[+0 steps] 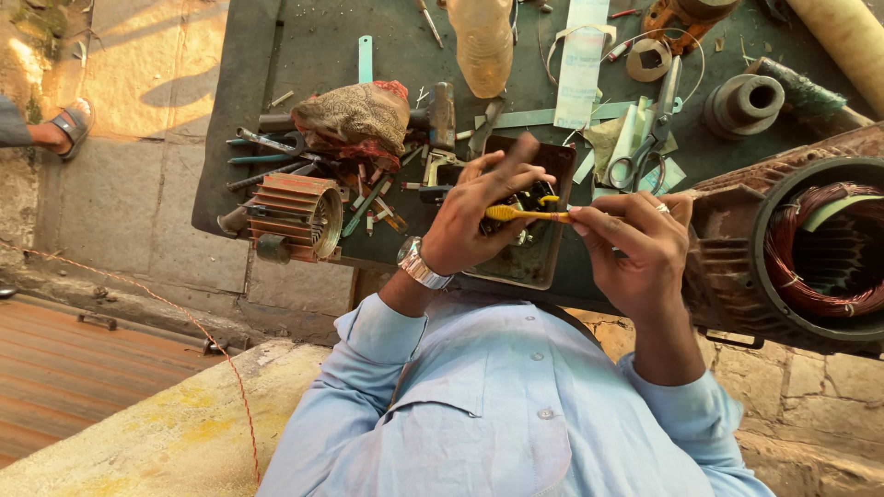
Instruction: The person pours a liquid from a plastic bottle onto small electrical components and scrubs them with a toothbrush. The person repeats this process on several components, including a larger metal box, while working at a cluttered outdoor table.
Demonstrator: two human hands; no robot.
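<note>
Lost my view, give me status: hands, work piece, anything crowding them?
Left hand and right hand pinch a yellow sleeve between them. Held above small tray. Motor stator close beside right hand.

Motor housing (810, 248) cut off at right edge; tray (539, 258) contents behind hand (483, 207).

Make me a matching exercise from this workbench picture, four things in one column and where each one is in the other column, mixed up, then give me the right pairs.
Things:
1. yellow sleeve
2. scissors
3. wristwatch
4. plastic bottle

Places:
A. on the left hand's wrist
B. standing at the far edge of the dark bench
C. held between both hands, left hand and right hand
D. lying on pale paper strips beside the motor housing with copper windings

Pairs: 1-C, 2-D, 3-A, 4-B
</note>
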